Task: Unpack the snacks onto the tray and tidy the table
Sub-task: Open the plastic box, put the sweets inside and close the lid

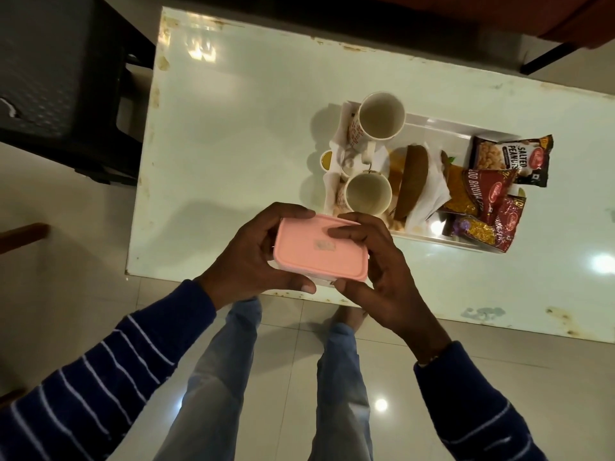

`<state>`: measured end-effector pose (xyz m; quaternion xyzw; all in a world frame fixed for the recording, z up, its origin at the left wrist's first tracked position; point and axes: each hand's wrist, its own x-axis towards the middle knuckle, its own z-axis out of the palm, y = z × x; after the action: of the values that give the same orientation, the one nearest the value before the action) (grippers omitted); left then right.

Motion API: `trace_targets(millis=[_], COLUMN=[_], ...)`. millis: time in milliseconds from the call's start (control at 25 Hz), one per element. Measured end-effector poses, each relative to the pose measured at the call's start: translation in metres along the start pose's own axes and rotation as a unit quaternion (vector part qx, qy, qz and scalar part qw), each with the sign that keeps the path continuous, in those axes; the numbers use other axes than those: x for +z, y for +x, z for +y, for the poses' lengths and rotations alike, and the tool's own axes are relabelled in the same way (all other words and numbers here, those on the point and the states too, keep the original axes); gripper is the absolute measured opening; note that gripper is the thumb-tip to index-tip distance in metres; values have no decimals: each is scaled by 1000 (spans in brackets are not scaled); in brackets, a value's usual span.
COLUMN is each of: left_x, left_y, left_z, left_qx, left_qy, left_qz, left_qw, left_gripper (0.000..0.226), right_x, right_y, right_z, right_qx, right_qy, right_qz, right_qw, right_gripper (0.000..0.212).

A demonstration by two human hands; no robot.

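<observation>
While the tray (432, 123) holds snacks, left hand (256, 257) and right hand (376, 271) grasp pink-lidded box (319, 251).

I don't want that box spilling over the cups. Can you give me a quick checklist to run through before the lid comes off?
1. Both hands on the box: ok. The left hand and right hand grip opposite ends of the pink-lidded box.
2. Lid seated: ok, it looks flat and closed all round.
3. Box level: not ok, slightly tilted.
4. Box supported: not ok, held above the table edge, not resting on it.
5. Free room on the tray: cannot tell; mugs, napkins and snack packets fill most of it.
6. Contents: cannot tell, the lid hides them.
</observation>
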<state>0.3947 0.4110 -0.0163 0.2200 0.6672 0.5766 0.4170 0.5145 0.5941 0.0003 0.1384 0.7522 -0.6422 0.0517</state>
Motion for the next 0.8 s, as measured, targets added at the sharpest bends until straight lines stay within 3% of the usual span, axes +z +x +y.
trace_targets(millis=[240, 400, 520, 800], left_x=[-1, 5, 9, 17], left_y=[-11, -12, -13, -12], left_z=[5, 11, 14, 18], left_qx=[-28, 0, 26, 17], left_qy=[-79, -51, -69, -117], left_qz=[12, 30, 53, 84], left_qw=[996, 998, 996, 989], left_gripper=[82, 68, 59, 59], right_x=[10, 15, 21, 25], right_y=[-5, -8, -11, -15], right_z=[4, 0, -6, -3], right_qx=[8, 6, -10, -86], right_qy=[30, 46, 26, -138], right_qz=[38, 65, 83, 102], right_qw=[999, 997, 996, 981], right_gripper=[45, 42, 59, 83])
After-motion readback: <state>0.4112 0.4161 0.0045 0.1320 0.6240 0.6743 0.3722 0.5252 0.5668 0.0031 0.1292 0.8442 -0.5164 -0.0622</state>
